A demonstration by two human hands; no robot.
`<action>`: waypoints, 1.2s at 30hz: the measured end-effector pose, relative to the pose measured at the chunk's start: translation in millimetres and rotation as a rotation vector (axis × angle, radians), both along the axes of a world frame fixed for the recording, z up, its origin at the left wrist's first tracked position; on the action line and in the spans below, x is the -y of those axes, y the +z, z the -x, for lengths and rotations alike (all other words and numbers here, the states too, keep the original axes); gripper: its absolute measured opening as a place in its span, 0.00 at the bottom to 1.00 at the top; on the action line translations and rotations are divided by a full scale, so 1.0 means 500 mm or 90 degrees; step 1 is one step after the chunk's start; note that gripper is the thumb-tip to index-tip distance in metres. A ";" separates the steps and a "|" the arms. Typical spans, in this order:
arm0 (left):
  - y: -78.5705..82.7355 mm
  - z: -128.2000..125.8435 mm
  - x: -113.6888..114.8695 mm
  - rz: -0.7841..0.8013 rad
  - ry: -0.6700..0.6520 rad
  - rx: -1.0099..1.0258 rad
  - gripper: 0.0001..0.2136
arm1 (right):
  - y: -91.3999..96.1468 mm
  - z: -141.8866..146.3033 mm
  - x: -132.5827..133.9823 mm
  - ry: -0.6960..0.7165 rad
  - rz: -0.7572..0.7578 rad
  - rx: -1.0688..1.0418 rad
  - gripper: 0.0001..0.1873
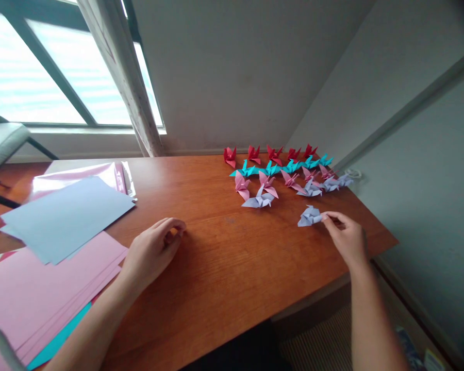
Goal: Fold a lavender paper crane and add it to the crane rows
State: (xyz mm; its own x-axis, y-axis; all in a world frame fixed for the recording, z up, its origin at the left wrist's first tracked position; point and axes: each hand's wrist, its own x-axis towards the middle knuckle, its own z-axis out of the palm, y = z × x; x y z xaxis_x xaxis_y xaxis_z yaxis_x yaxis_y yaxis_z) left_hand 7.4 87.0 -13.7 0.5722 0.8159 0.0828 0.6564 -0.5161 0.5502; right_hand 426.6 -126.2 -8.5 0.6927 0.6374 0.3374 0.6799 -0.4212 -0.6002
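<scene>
Between the thumb and fingers of my right hand (346,234) is one end of a pale lavender paper crane (310,216), in front of the rows of cranes. My left hand (154,247) rests on the table with its fingers curled together; whether anything is inside them is hidden. Just behind the held crane stand other lavender cranes (311,189), with one more lavender crane (260,199) farther left. Behind these run a row of pink cranes (292,180), a row of turquoise cranes (270,169) and a row of red cranes (274,154).
Left on the wooden table (216,278) lie pale blue-grey paper sheets (73,211), pink sheets (50,293) and a turquoise sheet (62,335). A clear plastic packet (112,175) is behind them. A white cable (353,173) sits near the right wall. A chair (3,139) stands by the window.
</scene>
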 end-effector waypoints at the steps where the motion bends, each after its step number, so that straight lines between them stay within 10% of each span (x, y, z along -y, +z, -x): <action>1: 0.001 0.000 0.000 0.001 -0.001 0.001 0.10 | 0.006 0.008 -0.002 0.014 0.005 -0.014 0.17; 13: 0.006 -0.004 0.001 0.002 0.001 -0.009 0.10 | 0.048 0.048 0.004 0.035 0.031 0.017 0.18; 22: 0.004 0.001 0.000 -0.006 -0.011 0.000 0.08 | 0.050 -0.014 -0.055 0.405 0.105 0.069 0.13; 36: 0.002 -0.001 0.001 -0.005 -0.012 -0.004 0.09 | 0.046 -0.009 -0.034 0.262 0.159 0.186 0.09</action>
State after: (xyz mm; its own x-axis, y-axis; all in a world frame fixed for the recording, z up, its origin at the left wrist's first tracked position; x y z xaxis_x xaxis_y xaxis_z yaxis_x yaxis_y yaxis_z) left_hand 8.1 86.6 -12.7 0.5882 0.8042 0.0854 0.6495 -0.5327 0.5426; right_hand 431.2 -109.2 14.7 0.2706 0.9204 0.2823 0.9411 -0.1910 -0.2791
